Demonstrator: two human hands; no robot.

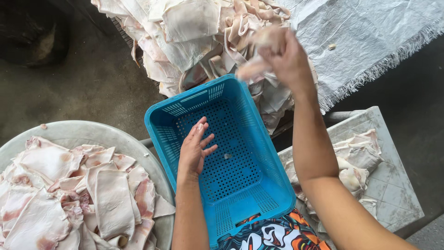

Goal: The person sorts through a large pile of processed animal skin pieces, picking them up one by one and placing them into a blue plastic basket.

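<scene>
Right hand (286,58) grips limp skin piece (259,51) (blurred); perforated blue crate (240,185) below.

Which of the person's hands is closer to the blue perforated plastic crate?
The left hand, open inside the blue perforated plastic crate near its floor. The right hand is above its far rim, holding a pale meat piece.

Down at the left, a round metal basin (92,132) brims with pale, pink-streaked slabs of raw skin (69,194). Over on the right, a grey tray (393,185) carries a few more trimmed scraps (356,166). Up top, a white woven sheet (370,41) with a frayed edge spreads out, and dark wet concrete floor (83,78) fills the gaps between.
</scene>
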